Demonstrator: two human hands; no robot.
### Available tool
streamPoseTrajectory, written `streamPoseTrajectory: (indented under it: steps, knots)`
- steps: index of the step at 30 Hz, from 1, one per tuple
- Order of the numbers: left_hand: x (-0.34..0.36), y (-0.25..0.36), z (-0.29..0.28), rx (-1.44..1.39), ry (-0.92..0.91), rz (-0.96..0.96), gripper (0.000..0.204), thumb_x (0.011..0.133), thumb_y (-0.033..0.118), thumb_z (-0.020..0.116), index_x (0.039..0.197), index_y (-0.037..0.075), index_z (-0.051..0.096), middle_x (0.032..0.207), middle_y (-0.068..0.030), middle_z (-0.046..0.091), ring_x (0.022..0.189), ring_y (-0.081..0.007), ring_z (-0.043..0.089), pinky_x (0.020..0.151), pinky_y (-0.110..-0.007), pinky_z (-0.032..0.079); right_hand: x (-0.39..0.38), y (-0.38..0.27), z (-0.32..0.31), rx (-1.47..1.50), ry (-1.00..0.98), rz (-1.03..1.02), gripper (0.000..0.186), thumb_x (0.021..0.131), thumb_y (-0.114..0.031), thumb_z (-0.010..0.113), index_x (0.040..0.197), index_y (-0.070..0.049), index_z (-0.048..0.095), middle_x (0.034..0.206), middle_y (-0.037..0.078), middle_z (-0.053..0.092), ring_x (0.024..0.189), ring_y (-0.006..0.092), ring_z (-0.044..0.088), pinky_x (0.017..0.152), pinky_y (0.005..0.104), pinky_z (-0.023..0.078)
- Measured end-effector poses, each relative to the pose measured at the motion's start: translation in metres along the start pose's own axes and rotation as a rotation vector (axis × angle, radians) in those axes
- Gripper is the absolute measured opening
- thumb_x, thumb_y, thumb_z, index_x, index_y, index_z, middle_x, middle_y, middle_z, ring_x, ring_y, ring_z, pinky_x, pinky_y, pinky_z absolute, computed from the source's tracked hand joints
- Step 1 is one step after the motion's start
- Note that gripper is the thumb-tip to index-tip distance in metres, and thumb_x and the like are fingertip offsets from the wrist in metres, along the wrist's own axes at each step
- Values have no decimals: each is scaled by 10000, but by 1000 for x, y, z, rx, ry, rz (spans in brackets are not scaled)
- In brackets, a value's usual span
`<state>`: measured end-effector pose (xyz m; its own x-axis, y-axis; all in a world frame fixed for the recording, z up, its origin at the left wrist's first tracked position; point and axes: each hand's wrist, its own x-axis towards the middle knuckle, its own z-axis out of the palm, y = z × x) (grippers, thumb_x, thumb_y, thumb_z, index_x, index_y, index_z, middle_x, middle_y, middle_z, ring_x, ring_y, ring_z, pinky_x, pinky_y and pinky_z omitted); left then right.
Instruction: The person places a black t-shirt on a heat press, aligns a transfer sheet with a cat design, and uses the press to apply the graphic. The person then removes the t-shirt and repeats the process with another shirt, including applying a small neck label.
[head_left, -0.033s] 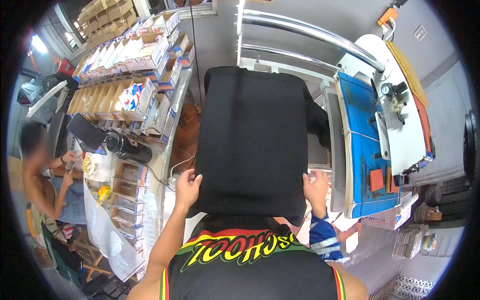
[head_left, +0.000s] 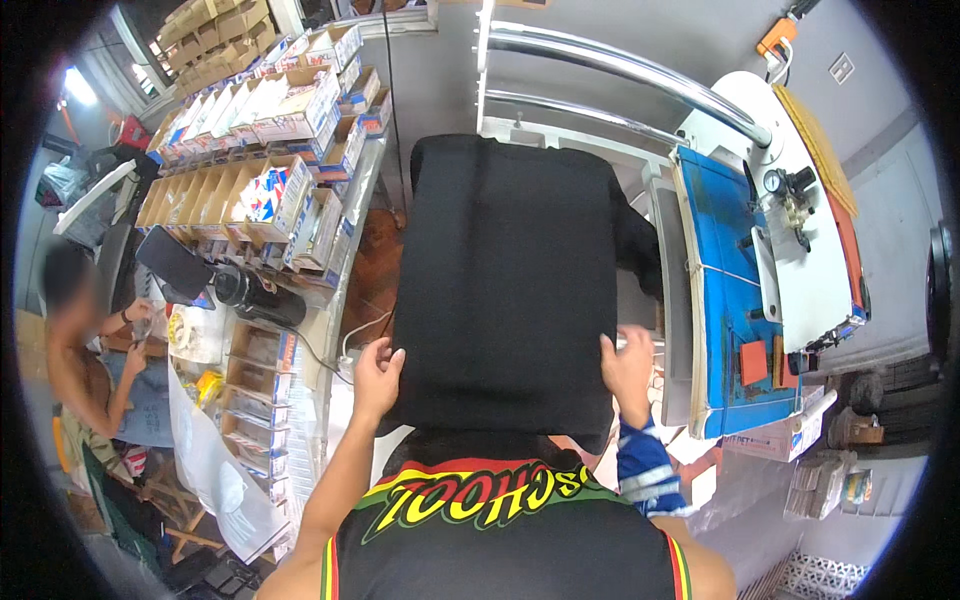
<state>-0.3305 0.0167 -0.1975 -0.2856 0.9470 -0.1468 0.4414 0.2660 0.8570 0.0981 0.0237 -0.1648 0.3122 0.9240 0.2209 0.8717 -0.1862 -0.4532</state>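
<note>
A black cloth garment (head_left: 508, 280) lies spread over a flat, roughly rectangular surface in front of me, with a loose part hanging over its right side. My left hand (head_left: 376, 382) is at the garment's lower left edge, thumb against the cloth and fingers loosely bent beside it. On the opposite edge, my right hand (head_left: 629, 375) touches the cloth with its thumb while the other fingers stand apart from it. A blue and white striped band (head_left: 650, 468) covers my right forearm. What lies under the garment is hidden.
Right of the garment stands a machine with a blue padded panel (head_left: 728, 300), a pressure gauge (head_left: 773, 180) and chrome bars (head_left: 630, 70). Cardboard bins (head_left: 215, 195) and a black bottle (head_left: 262, 298) crowd the left table. Another person (head_left: 85, 360) sits at far left.
My right hand has shifted slightly up and inward along the garment's right edge, its thumb now on the cloth. My left hand and the garment stay nearly the same.
</note>
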Motion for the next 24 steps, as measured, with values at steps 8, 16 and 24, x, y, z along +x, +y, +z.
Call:
streamPoseTrajectory:
  steps: [8, 16, 24]
  knots:
    - [34, 0, -6, 102, 232, 363, 143, 916, 67, 667, 1038, -3, 691, 1065, -169, 649, 1036, -344, 644, 932, -425, 510, 162, -101, 114, -18, -91, -455, 453, 904, -320, 721, 1207, 14, 684, 1362, 223, 599, 1339, 417, 512, 1145, 511, 393]
    - [228, 117, 81, 308, 16, 832, 78, 893, 62, 662, 961, 42, 696, 1067, -135, 672, 1031, -365, 633, 907, -468, 499, 190, -128, 143, -108, -221, -486, 572, 995, -375, 604, 1434, -14, 542, 1542, 225, 463, 1486, 401, 368, 1238, 545, 258]
    - [425, 198, 201, 594, -338, 927, 248, 930, 109, 664, 1151, 192, 739, 1319, -123, 617, 1181, -377, 622, 976, -508, 521, 191, -134, 131, -56, -181, -482, 573, 987, -378, 602, 1440, -30, 553, 1548, 209, 465, 1492, 388, 367, 1241, 538, 251]
